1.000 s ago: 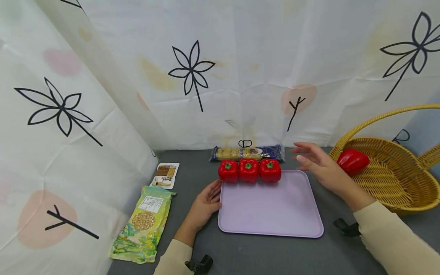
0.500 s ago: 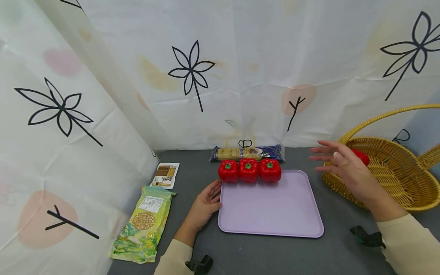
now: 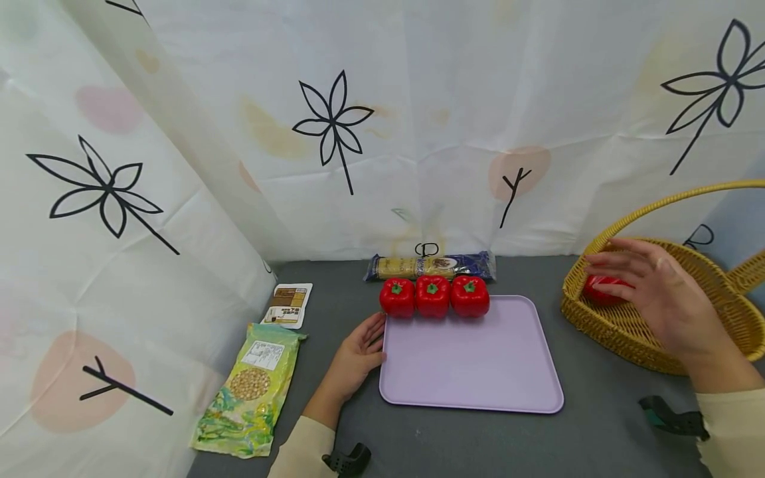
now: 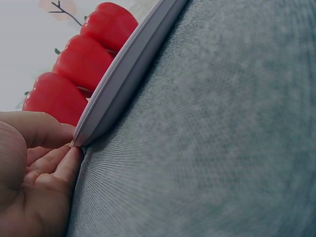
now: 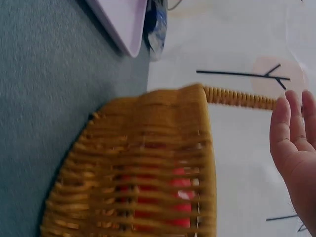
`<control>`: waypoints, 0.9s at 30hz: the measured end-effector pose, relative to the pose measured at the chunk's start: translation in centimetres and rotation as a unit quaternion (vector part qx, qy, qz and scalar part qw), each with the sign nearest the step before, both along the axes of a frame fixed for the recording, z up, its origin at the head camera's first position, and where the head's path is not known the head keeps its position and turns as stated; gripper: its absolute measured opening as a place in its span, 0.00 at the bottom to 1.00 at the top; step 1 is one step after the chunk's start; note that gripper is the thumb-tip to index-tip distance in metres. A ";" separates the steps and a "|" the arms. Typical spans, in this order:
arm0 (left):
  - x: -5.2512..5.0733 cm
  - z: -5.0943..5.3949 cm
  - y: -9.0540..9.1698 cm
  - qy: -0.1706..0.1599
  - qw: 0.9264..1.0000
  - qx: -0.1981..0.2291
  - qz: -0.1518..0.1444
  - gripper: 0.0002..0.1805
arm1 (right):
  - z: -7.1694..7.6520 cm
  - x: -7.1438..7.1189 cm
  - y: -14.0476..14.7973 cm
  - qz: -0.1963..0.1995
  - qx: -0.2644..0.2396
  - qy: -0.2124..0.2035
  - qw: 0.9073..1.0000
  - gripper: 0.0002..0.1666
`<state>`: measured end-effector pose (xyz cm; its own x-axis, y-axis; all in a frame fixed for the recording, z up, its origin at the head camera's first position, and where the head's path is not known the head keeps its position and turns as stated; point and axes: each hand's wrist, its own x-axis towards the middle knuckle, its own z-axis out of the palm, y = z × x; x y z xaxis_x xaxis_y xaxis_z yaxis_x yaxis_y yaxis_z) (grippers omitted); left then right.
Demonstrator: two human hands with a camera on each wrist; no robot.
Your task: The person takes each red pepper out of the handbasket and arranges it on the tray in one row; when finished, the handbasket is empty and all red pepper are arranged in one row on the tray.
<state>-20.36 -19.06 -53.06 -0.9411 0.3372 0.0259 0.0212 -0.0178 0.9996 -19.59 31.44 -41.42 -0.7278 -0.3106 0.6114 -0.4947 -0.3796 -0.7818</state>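
My left hand (image 3: 359, 352) is at the left edge of a lilac tray (image 3: 472, 372), pinching its rim between thumb and fingers, as the left wrist view shows. Three red bell peppers (image 3: 433, 297) sit in a row along the tray's back edge. Over the yellow wicker basket (image 3: 621, 338) hovers my right hand (image 3: 669, 299), fingers extended and nothing in them. Inside the basket lies another red pepper (image 3: 600, 290), partly covered by that hand in the head view; the right wrist view shows its red through the weave.
Behind the peppers lies a blue and yellow pasta packet (image 3: 430, 266). To the left are a green and yellow bag of grain or beans (image 3: 251, 385) and a small brown and white packet (image 3: 288, 305). The basket's tall handle (image 3: 675, 198) arches upward. Patterned cloth (image 3: 418, 133) hangs behind.
My right hand has moved right, from beside the tray's back right corner to above the basket, with no object in it. The left hand and tray have stayed put.
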 end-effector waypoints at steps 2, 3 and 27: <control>0.0 0.0 0.0 0.000 1.000 0.001 -0.001 0.46 | 0.1 0.0 0.6 0.000 -0.010 -0.002 1.000 0.30; 0.0 0.0 0.0 0.001 1.000 0.002 -0.001 0.46 | 0.2 0.1 0.8 -0.012 -0.011 -0.006 1.000 0.30; -0.2 -0.4 -0.1 0.002 1.000 0.002 0.000 0.46 | -1.7 -0.9 4.5 -0.243 -0.003 -0.136 0.960 0.24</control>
